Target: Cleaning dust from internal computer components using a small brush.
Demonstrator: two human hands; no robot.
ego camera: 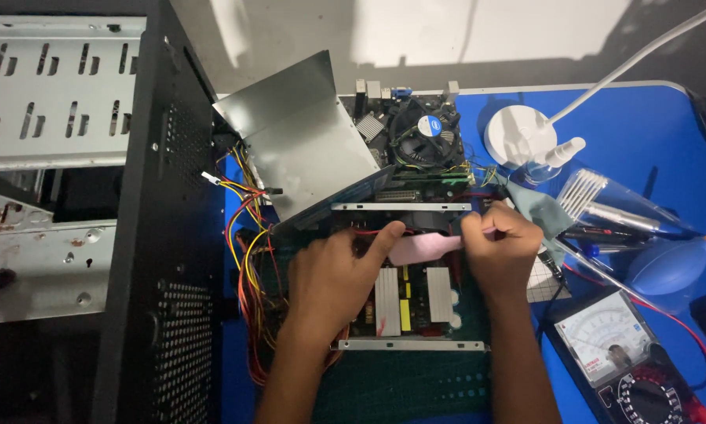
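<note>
Both hands, left hand (333, 271) and right hand (500, 250), pinch a pale pink cloth (417, 248).

A blue table (643, 118) carries a black case (164, 259) at left, a motherboard (415, 141) far centre, an open power supply (408, 306) near centre, and a multimeter (627, 353) near right.

A blue table (643, 118) with a pale rounded edge fills the right side. Behind it runs a grey wall (306, 39), where a bright patch of light (478, 27) falls (sharp-edged, with a darker shadow to its right).
</note>
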